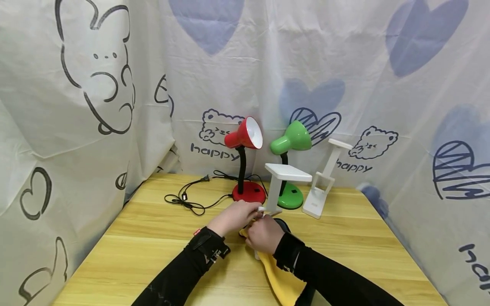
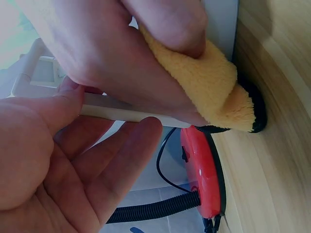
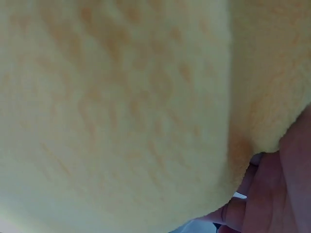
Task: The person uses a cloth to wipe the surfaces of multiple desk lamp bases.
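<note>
A white folding desk lamp (image 1: 289, 172) stands at the middle of the table, its lower part hidden by the hands. My left hand (image 1: 235, 216) steadies it, the thumb and fingers on either side of a white bar in the left wrist view. Crossing close in front, my right hand (image 1: 266, 234) grips a yellow cloth (image 1: 281, 278) with a dark edge. The cloth is bunched against the lamp's lower part and hangs down toward the front. In the right wrist view, the yellow cloth (image 3: 121, 111) covers most of the picture and hides the contact.
Behind the hands stand a red lamp (image 1: 249, 193) and a green lamp (image 1: 294, 140). A second white folding lamp (image 1: 314, 204) is at the right. A black cord (image 1: 187, 204) lies coiled at the left on the wooden table (image 1: 153, 238). Printed curtains (image 1: 229, 80) hang around.
</note>
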A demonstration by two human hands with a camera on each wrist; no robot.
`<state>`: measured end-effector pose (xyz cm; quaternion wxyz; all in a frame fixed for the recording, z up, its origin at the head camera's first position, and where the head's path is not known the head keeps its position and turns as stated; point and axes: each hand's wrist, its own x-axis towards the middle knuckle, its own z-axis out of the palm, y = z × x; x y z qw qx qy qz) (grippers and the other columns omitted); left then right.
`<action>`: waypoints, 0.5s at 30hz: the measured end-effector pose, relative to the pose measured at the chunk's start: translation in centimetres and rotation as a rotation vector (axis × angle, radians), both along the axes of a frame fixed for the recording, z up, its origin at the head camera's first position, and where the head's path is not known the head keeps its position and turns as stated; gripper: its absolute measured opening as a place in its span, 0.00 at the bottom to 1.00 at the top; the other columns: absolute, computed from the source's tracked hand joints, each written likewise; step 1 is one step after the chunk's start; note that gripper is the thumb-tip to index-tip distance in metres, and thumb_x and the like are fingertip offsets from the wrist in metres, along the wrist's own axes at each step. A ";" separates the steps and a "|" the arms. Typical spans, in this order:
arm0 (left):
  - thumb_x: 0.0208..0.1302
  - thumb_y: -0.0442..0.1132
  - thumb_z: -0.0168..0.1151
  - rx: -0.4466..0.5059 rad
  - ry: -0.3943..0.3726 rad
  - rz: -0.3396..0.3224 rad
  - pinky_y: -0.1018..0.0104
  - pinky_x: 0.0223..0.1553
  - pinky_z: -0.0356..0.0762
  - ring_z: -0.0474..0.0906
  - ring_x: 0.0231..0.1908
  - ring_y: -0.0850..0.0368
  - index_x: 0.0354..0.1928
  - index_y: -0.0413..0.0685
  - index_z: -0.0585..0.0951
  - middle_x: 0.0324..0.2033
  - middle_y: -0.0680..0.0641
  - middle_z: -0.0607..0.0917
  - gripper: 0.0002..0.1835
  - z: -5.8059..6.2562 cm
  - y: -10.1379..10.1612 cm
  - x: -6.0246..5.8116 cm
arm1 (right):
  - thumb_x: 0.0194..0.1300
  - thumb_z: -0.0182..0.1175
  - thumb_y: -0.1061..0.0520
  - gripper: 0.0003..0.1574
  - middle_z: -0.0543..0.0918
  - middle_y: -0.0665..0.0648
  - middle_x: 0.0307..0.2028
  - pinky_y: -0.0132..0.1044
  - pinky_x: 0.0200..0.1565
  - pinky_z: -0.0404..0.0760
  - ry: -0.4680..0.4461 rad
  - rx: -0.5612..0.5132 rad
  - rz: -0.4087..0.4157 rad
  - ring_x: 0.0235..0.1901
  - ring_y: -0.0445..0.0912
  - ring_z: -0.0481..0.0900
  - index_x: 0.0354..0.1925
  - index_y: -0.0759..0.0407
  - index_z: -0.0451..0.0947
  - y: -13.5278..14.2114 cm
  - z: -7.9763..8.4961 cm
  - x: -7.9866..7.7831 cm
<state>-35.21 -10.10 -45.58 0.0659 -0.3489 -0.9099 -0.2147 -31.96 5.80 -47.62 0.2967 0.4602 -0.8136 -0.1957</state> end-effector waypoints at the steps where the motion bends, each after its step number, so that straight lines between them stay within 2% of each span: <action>1: 0.75 0.48 0.48 0.001 -0.005 -0.002 0.70 0.28 0.69 0.71 0.24 0.64 0.38 0.61 0.75 0.31 0.56 0.83 0.08 0.0 0.0 0.0 | 0.55 0.63 0.41 0.24 0.72 0.46 0.15 0.36 0.18 0.65 -0.003 0.000 0.003 0.19 0.41 0.72 0.11 0.46 0.69 0.0 0.0 0.0; 5: 0.75 0.49 0.48 -0.002 0.006 -0.006 0.70 0.27 0.68 0.71 0.23 0.64 0.37 0.61 0.74 0.29 0.55 0.82 0.08 0.1 0.0 0.1 | 0.59 0.61 0.42 0.20 0.78 0.47 0.20 0.39 0.27 0.74 -0.090 0.019 -0.018 0.26 0.43 0.77 0.15 0.47 0.74 0.2 -0.2 0.5; 8: 0.75 0.49 0.48 -0.009 0.029 -0.005 0.70 0.27 0.68 0.71 0.23 0.64 0.37 0.61 0.74 0.26 0.56 0.78 0.08 0.2 0.1 0.1 | 0.64 0.58 0.41 0.17 0.82 0.47 0.26 0.42 0.34 0.78 -0.190 0.049 -0.062 0.31 0.44 0.79 0.23 0.47 0.80 0.4 -0.1 1.2; 11: 0.75 0.49 0.49 -0.006 0.024 -0.002 0.71 0.29 0.70 0.72 0.24 0.65 0.37 0.63 0.74 0.27 0.59 0.79 0.07 0.2 0.0 0.1 | 0.67 0.54 0.40 0.16 0.83 0.45 0.32 0.40 0.32 0.77 -0.280 0.080 -0.103 0.33 0.44 0.77 0.32 0.46 0.82 0.7 0.1 2.1; 15: 0.74 0.47 0.50 0.007 -0.011 -0.004 0.72 0.32 0.72 0.75 0.28 0.69 0.38 0.63 0.75 0.35 0.60 0.84 0.05 0.1 0.0 0.0 | 0.67 0.53 0.39 0.16 0.83 0.42 0.39 0.36 0.26 0.70 -0.361 0.119 -0.095 0.34 0.43 0.74 0.39 0.43 0.83 1.1 0.3 3.6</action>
